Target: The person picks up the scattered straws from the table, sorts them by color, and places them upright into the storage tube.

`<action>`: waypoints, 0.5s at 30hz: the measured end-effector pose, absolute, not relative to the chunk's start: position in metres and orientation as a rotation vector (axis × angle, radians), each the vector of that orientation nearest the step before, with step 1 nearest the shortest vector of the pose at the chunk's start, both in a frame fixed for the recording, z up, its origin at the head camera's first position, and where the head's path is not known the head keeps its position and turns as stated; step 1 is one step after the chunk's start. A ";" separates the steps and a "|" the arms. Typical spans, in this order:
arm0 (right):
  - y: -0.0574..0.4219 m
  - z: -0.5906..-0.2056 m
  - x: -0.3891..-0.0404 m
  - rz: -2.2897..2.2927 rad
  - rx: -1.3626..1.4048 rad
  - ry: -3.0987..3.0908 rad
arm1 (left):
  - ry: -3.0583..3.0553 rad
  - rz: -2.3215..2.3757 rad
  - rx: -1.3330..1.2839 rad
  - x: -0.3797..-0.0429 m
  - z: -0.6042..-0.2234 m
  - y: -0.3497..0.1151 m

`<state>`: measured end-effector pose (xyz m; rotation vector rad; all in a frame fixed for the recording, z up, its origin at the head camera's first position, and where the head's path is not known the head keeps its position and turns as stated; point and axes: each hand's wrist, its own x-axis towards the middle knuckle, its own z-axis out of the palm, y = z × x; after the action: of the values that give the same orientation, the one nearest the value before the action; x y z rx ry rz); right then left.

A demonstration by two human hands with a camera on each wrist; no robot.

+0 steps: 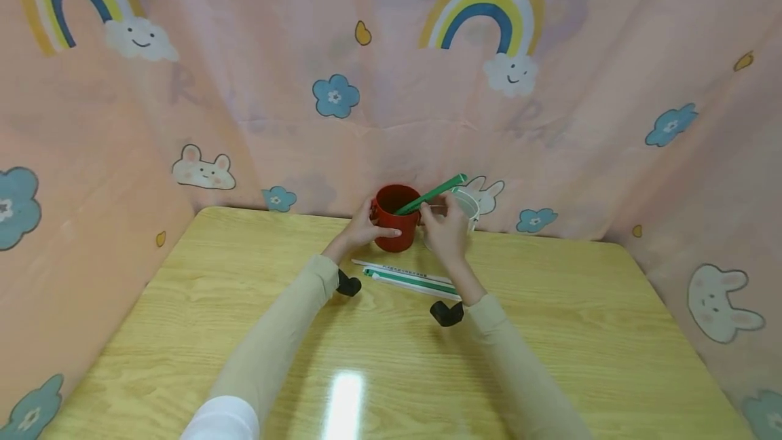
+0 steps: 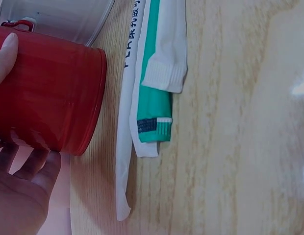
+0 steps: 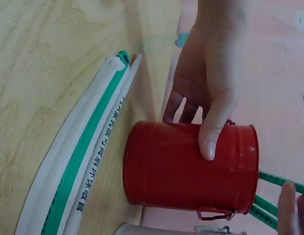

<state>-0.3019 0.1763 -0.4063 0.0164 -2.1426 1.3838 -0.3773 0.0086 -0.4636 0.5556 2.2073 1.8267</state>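
Observation:
A small red bucket (image 1: 394,231) stands at the back of the table against the curtain. My left hand (image 1: 362,229) grips it, the thumb across the near side and the fingers around the left. Green wrapped straws (image 3: 266,206) stick out of the bucket's mouth and lean right. Beside them is my right hand (image 1: 446,226), fingertips at the green straws; whether they pinch one is hidden. Several wrapped straws (image 2: 154,105), white and green, lie side by side on the table in front of the bucket.
A whitish bucket (image 1: 467,206) stands close on the red bucket's right, partly hidden by my right hand. Behind the wooden table (image 1: 293,236) hangs a pink printed curtain (image 1: 275,141). A black wrist mount (image 1: 447,314) juts out under the right wrist.

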 end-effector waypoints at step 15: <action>0.188 -0.414 -0.302 1.367 -0.094 -2.329 | 2.228 1.813 0.521 -0.376 -0.461 0.011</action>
<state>-0.3021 0.1881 -0.4143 -0.0943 -2.3290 1.3673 -0.3758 0.0109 -0.4608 0.5207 2.2282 1.8133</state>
